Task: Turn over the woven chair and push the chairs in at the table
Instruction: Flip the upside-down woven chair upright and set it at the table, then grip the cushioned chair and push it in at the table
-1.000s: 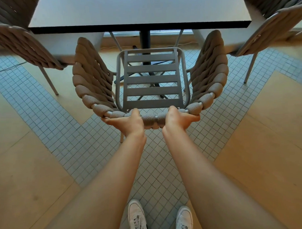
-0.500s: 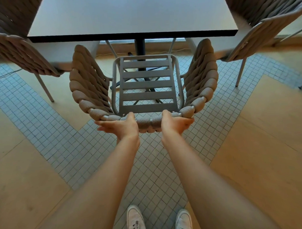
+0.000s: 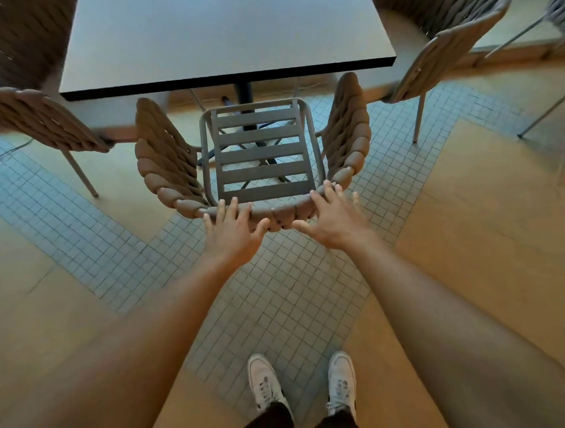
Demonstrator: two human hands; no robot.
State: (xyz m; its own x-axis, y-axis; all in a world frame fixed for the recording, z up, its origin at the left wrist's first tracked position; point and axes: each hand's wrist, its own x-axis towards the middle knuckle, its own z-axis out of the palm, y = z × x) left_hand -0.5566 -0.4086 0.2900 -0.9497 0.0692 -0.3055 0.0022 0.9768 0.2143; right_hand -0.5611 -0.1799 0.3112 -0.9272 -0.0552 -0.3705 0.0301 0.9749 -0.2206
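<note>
Since the woven chair (image 3: 256, 157) already stands upright on its legs, facing the table (image 3: 223, 33), the turning-over part looks done. Its slatted seat shows from above, and the front of the seat sits just at the near edge of the table, so it is only partly tucked in. The left hand (image 3: 234, 234) is spread wide, with its fingertips resting on the top of the woven back rim. The right hand (image 3: 332, 218) is spread too, flat on the rim a little further to the right. Neither hand is wrapped around anything. This looks like the pushing step, either at its end or just letting go; I cannot tell which. The chair could likely go a bit further under. Two more chairs are near the table: the left chair (image 3: 40, 116) and the right chair (image 3: 442, 48). Each stands at a side of the table, and both seem to stick out some, so they may need a push next. White shoes (image 3: 264, 384) stand on the tiled floor (image 3: 277, 297), well back from the chair.
</note>
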